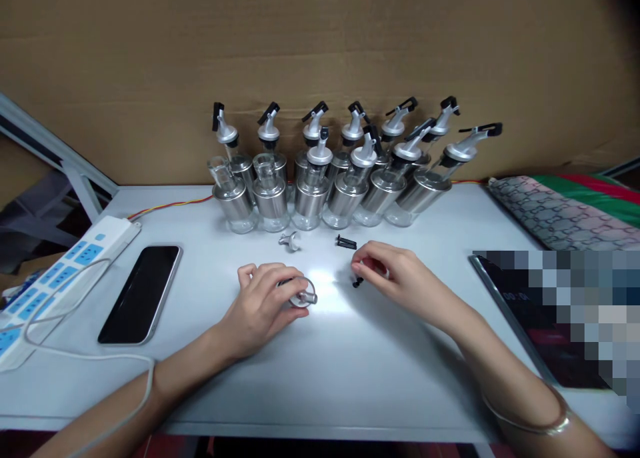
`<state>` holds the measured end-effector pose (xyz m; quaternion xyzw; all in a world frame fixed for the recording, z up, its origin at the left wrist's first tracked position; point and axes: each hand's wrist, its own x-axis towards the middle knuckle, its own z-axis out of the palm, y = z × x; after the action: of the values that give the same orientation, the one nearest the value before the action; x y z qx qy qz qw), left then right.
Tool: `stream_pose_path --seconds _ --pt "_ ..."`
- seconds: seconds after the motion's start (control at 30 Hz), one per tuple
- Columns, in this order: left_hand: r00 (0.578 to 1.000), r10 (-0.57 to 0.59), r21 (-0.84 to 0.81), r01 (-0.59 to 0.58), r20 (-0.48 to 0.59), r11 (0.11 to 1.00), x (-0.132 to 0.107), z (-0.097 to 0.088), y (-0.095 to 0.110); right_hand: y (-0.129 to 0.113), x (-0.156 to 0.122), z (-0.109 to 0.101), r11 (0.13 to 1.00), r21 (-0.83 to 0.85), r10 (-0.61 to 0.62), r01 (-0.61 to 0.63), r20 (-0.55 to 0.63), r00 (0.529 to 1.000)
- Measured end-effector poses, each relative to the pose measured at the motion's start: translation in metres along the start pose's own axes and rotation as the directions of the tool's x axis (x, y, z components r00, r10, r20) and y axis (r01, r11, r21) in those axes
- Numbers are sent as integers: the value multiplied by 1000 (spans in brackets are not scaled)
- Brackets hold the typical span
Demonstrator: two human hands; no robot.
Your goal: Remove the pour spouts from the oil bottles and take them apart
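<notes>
My left hand (270,301) is closed around a silver pourer spout (311,299) low over the table, its lower part hidden by my fingers. To the right, my right hand (393,270) pinches a small black lever (358,283) at the table surface; only its end shows. Just beyond my right fingertips lies another black lever (347,243). A second silver pourer spout (291,241) rests on its side beyond my left hand. Two glass bottles with steel sleeves, a left one (233,205) and one beside it (271,201), stand without spouts in the front row.
Several bottles fitted with spouts (345,195) stand in two rows against the cardboard (320,38). At left lie a phone (141,295) and a power strip (75,265), its white cable crossing near my left forearm. A dark-screened device (520,318) and patterned fabric (560,211) are at right.
</notes>
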<state>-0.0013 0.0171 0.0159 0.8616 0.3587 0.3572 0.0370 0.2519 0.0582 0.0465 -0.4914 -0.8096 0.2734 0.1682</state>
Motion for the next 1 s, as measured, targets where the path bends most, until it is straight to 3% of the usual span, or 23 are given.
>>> stream_pose_path --seconds 0.17,0.27,0.5,0.7,1.0 --pt "994 105 -82 -105 -1 991 3 0 5 -27 -10 16 950 241 -208 201 5 978" --pt "992 126 -140 -125 0 982 3 2 4 -33 -14 28 910 283 -305 303 -37 952" --pt "989 146 -132 -145 -6 981 4 1 4 -35 -15 30 906 319 -293 279 -3 956" --pt "990 136 -22 -137 -31 990 6 -2 6 -38 -17 34 923 301 -249 241 -13 968" --pt "986 153 107 -145 -72 984 11 -9 8 -36 -21 34 893 406 -199 192 -27 980"
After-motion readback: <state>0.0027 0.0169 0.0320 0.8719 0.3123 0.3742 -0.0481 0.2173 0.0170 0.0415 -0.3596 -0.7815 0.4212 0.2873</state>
